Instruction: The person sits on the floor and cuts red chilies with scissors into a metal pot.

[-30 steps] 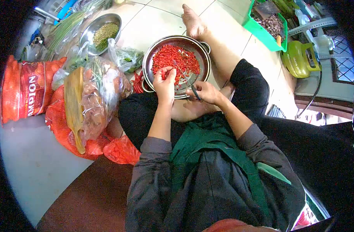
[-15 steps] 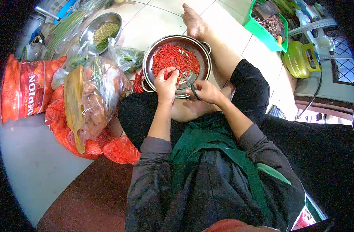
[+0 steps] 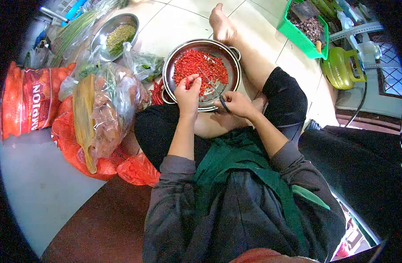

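A round metal pot (image 3: 234, 81) with two side handles holds many small cut red chili pieces (image 3: 193, 65). Over its near left part is my left hand (image 3: 187, 90), its fingertips pinched together on something red, apparently a chili, mostly hidden by the fingers. My right hand (image 3: 234, 104) is closed on the dark handles of a pair of scissors (image 3: 224, 103) at the near right rim. The blades point up and left over the pot, toward my left fingertips. Whole red chilies (image 3: 157, 93) lie just left of the pot.
To the left are a wooden board (image 3: 83, 118), plastic bags of produce (image 3: 111, 127), a red net sack (image 3: 38, 98) and a metal bowl (image 3: 133, 22). A green bin (image 3: 313, 52) and a green gas cylinder (image 3: 339, 68) stand at the right, beyond my bare foot (image 3: 220, 26).
The scissors' blades change their angle and spread slightly between frames. My right hand has shifted a little to the right. My left hand stays almost in place, still pinched.
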Action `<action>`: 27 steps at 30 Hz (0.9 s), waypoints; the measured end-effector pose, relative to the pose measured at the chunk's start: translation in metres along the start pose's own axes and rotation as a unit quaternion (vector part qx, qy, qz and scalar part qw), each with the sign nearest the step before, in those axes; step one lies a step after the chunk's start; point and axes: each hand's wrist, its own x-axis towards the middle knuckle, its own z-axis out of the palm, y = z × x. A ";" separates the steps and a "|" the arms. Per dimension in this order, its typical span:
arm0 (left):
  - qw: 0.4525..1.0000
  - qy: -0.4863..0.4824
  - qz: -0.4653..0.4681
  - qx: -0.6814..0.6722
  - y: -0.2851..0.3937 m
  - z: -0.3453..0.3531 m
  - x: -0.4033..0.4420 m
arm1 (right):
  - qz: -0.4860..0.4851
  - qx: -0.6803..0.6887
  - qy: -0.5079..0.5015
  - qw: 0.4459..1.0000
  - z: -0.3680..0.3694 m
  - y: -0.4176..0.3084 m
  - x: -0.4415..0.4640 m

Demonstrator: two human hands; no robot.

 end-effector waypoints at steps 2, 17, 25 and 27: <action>1.000 -0.003 0.000 -0.008 -0.001 0.000 0.000 | -0.006 0.008 -0.008 1.000 0.002 0.002 0.001; 0.999 0.000 0.036 -0.006 0.001 0.002 -0.002 | -0.026 -0.034 0.015 0.999 0.009 0.014 0.009; 0.998 -0.021 0.051 -0.011 -0.004 0.000 0.000 | -0.020 0.032 -0.028 0.999 0.008 0.015 0.009; 0.999 -0.020 0.047 -0.004 -0.003 0.000 -0.001 | -0.012 0.037 -0.029 0.999 0.007 0.011 0.009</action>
